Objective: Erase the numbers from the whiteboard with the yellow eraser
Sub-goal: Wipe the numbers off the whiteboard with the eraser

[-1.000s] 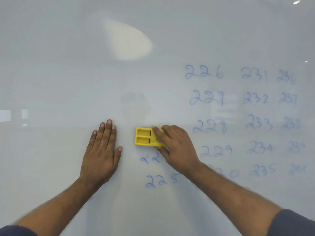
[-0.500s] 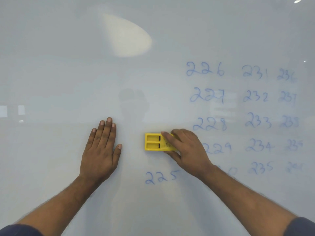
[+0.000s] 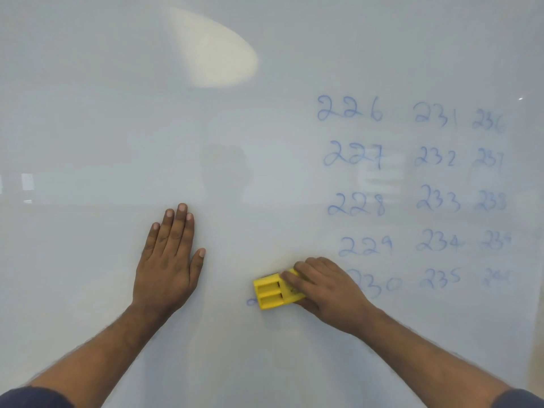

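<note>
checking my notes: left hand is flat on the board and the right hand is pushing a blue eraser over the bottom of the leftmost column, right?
Not quite: the eraser is yellow, not blue, as the head view shows. The rest stands: the left hand lies flat on the whiteboard, and the right hand presses the eraser over the bottom of the leftmost column.

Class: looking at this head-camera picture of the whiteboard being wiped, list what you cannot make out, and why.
- Number under the yellow eraser: covered, only a stroke shows.
- 230: first digit partly behind the right hand.
- Rightmost column: too faint and blurred to read surely.
</note>
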`<action>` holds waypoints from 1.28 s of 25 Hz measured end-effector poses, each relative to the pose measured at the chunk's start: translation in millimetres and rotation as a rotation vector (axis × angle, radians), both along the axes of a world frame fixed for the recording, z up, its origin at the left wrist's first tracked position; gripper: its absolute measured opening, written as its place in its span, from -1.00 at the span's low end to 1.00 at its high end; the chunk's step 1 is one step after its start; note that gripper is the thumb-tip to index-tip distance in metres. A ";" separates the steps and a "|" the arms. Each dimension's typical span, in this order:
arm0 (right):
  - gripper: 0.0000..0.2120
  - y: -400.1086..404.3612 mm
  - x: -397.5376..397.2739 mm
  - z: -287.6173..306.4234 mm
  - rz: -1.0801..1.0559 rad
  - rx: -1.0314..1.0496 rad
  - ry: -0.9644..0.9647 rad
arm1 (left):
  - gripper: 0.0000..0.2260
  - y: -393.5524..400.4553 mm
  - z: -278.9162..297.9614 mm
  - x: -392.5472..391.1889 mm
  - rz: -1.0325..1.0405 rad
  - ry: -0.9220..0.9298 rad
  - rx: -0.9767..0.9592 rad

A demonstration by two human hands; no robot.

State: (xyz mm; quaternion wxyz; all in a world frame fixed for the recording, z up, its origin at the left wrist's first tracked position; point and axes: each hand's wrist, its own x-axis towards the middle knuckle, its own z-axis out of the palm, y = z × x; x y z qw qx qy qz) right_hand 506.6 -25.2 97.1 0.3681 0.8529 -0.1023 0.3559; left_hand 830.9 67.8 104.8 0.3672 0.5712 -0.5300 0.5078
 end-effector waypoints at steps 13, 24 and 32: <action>-0.62 7.0 28.1 -22.0 0.083 0.008 0.086 | -0.41 4.8 -4.3 -2.0 0.017 0.010 0.027; -0.60 -10.1 -10.1 50.1 0.032 -0.045 0.004 | -0.41 7.0 -4.6 -13.5 0.027 0.043 0.032; -0.48 -6.9 -27.5 108.0 0.088 0.117 -0.353 | -0.41 2.8 38.0 -43.9 -0.012 -0.013 0.011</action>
